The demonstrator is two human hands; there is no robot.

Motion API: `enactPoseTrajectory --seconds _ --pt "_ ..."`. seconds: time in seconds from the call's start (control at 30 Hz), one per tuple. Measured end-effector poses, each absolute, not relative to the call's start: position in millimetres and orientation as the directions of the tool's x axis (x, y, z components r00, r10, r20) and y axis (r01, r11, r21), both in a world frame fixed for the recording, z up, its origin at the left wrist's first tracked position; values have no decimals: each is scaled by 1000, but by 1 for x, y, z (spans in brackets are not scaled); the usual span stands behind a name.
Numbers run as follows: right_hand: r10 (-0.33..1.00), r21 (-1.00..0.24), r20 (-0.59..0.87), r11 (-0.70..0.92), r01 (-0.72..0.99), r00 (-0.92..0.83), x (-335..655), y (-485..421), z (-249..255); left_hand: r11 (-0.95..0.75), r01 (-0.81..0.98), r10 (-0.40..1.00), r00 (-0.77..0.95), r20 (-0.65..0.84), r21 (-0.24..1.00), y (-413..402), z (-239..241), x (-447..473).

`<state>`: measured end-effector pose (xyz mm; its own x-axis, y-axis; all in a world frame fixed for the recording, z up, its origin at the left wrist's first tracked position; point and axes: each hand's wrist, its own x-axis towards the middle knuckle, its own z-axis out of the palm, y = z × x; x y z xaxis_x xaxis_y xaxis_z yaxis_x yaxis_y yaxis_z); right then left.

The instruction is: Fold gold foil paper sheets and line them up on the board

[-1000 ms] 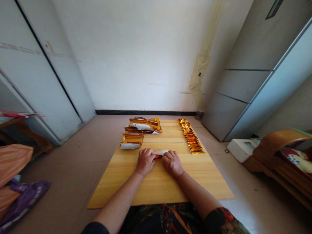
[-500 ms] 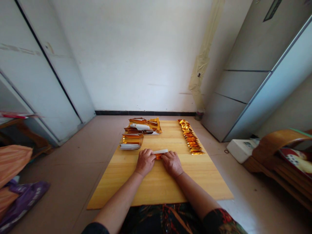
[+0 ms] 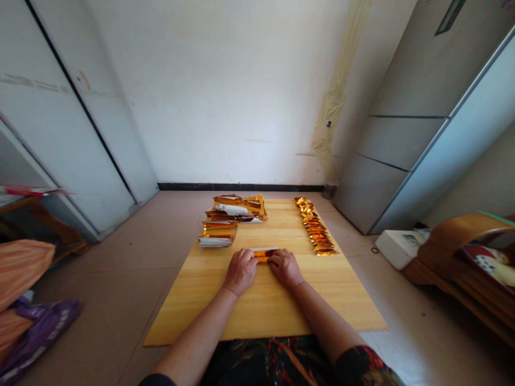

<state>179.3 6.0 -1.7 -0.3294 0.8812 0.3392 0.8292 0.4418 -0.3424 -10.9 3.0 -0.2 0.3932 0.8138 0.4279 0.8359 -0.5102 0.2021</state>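
My left hand [image 3: 240,271] and my right hand [image 3: 285,266] rest side by side on a wooden board [image 3: 265,300], fingers curled and pressing on a small gold foil paper [image 3: 263,253] with a white edge. The paper lies flat between my fingertips, its gold side showing. Behind my left hand stands a stack of gold foil sheets [image 3: 217,232], with a looser pile of gold sheets [image 3: 238,207] farther back. A row of folded gold pieces [image 3: 316,227] runs along the board's right side.
The board lies on a tiled floor before a white wall. A grey refrigerator [image 3: 414,123] stands at the right, with a white scale [image 3: 398,246] and a wooden chair [image 3: 466,252] beside it. Orange and purple bags [image 3: 28,300] lie at the left, near a white door.
The paper's white flap has been folded down, so the gold side now shows. Both hands slid slightly back toward me on the board.
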Motion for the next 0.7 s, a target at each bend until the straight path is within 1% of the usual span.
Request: enactPoseTrajectory --seconds 0.1,0.23,0.37,0.57,0.7 --pt "875 -394 354 459 796 -329 183 10 -3 -525 792 823 379 422 312 11 -7 -13" --pt "865 -502 368 494 709 -342 188 15 -5 -525 729 839 358 411 439 23 -16 -17" --pt "907 -573 342 408 710 -245 189 20 -8 -434 724 898 298 324 536 30 -16 -17" --pt "966 -622 225 241 745 -126 181 25 -8 -300 758 954 237 185 579 31 -8 -13" --pt "981 -585 187 147 798 -44 175 25 -5 -247 753 969 193 154 610 30 -5 -9"
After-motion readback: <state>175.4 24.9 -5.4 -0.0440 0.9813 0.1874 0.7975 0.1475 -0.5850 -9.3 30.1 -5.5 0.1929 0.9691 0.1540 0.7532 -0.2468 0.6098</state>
